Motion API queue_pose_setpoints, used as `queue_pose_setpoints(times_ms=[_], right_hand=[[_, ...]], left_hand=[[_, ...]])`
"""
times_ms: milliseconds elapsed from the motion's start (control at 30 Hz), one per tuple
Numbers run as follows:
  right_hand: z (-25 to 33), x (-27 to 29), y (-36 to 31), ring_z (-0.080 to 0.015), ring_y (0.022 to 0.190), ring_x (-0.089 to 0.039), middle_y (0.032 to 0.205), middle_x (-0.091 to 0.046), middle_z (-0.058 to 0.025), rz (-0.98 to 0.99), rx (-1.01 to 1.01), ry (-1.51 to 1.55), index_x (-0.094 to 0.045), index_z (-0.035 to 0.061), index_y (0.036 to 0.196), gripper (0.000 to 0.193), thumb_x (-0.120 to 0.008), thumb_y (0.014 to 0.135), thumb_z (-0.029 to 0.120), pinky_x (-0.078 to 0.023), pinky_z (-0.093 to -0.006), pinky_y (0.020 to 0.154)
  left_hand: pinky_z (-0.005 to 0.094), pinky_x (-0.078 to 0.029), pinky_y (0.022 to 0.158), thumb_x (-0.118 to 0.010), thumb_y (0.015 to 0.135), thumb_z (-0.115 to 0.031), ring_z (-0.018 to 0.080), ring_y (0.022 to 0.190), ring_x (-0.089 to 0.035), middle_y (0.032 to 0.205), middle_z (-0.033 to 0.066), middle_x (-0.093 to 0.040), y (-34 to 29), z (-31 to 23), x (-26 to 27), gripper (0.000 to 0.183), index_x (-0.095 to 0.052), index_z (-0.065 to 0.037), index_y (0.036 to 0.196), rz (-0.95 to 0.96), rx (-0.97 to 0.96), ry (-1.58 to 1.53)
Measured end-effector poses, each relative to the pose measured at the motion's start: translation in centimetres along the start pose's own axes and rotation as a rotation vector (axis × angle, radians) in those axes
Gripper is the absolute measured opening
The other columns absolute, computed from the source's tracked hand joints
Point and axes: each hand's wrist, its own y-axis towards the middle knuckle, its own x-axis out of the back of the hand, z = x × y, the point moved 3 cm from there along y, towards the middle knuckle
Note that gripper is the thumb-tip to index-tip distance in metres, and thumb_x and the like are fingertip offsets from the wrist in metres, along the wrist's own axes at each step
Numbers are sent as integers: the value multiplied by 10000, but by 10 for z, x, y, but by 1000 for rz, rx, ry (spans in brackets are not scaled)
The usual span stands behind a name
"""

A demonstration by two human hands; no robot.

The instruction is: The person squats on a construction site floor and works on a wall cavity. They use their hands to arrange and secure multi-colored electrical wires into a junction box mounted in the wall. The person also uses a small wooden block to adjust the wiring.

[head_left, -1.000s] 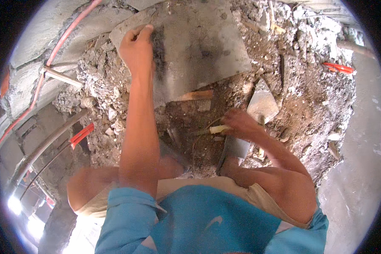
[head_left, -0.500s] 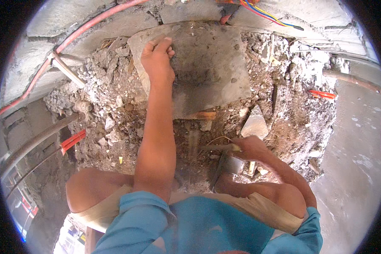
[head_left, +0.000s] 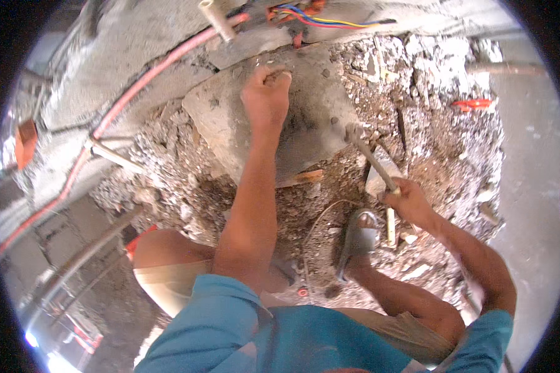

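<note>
A grey concrete slab (head_left: 214,121), its middle darker, lies on rubble in front of me. My left hand (head_left: 264,102) is curled closed over the slab's far part; whatever its fingers hold is hidden. My right hand (head_left: 410,198) is wrapped round the end of a hammer's handle. The hammer (head_left: 378,163) points up and left, its blurred head at the slab's right edge. Beneath the handle lies a pale, pointed flat piece (head_left: 379,177), partly covered. A strip of orange-brown material (head_left: 308,176) sits by the slab's near edge.
A pink-red conduit (head_left: 143,81) runs along the block wall at left. Coloured wires (head_left: 330,22) hang from the wall at the back. Orange tubing (head_left: 473,104) sticks out at right beside a smooth grey floor (head_left: 529,186). My sandalled foot (head_left: 359,239) stands on the rubble.
My right hand has raised the hammer and swung it forward, from low near my foot to the slab's right edge. My left hand, still closed, sits further right over the slab; the view has shifted.
</note>
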Motion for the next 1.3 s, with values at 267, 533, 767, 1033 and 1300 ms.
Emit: queue_pose_setpoints(times_ms=[267,533,767,1033,1300], right_hand=[[57,-64,65,-109,693,-582,771,-649,-7,-289,462,610,-734,17,1014,276,-748,1020,293,-476,-358,615],[92,-158,106,-104,499,-517,644,-579,22,-372,151,1182,-697,38,1040,238,-732,1014,272,-398,-324,469],[70,-182,114,-318,684,-692,776,-702,-234,-499,293,972,-679,-59,952,467,-759,933,400,-545,-476,687],[52,-177,128,-288,654,-618,728,-647,-179,-598,266,644,-678,-50,962,478,-761,946,421,-500,-454,646],[74,-168,127,-108,657,-507,698,-577,1,-578,203,770,-708,-36,974,452,-784,979,409,-440,-348,598]], left_hand=[[452,-549,768,-726,871,-175,406,842,-714,896,227,-724,71,-63,28,200,-779,2,948,485,-332,488],[492,-519,743,-750,950,-210,459,808,-645,876,235,-670,62,-56,10,235,-710,20,975,758,-691,654],[387,-593,699,-686,1000,-152,245,791,-743,893,144,-755,69,16,-31,216,-749,30,1098,731,-194,421],[323,-622,645,-682,992,-73,205,803,-758,1000,126,-735,90,30,-28,354,-627,105,1293,569,145,-24],[303,-603,667,-744,968,-52,209,823,-749,954,133,-736,85,19,-26,245,-649,102,1134,588,228,-213]])
